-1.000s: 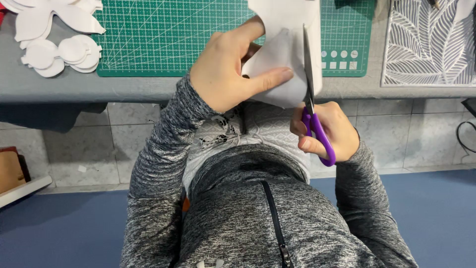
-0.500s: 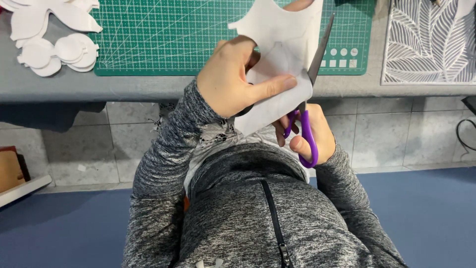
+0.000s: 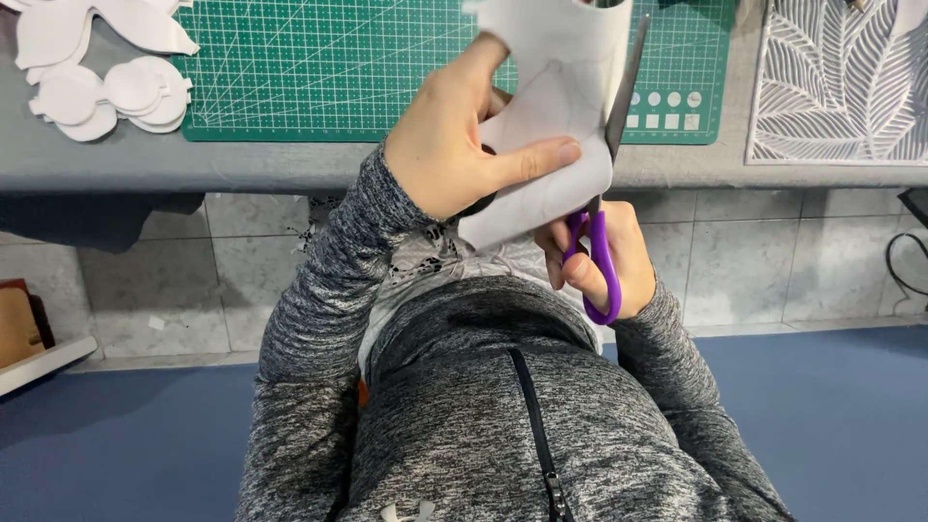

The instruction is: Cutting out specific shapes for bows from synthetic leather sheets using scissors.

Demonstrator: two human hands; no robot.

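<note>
My left hand (image 3: 454, 145) pinches a white sheet (image 3: 556, 97) of paper or foam, thumb on its front face, holding it up over the table's near edge. My right hand (image 3: 604, 256) grips purple-handled scissors (image 3: 601, 193) below the sheet. Their dark blades run up along the sheet's right edge, tip near the top of the view. The sheet's left side has a curved cut outline. Both arms wear grey heathered sleeves.
A green cutting mat (image 3: 329, 68) lies on the grey table (image 3: 97, 164). White cut-out shapes (image 3: 106, 92) are stacked at the left. A leaf-patterned panel (image 3: 841, 87) lies at the right. Tiled wall and blue floor show below. A black cable (image 3: 899, 280) hangs at the right.
The sheet has turned and moved up in my left hand. The scissors have tilted from leaning left to leaning right, and my right hand has shifted left under the sheet.
</note>
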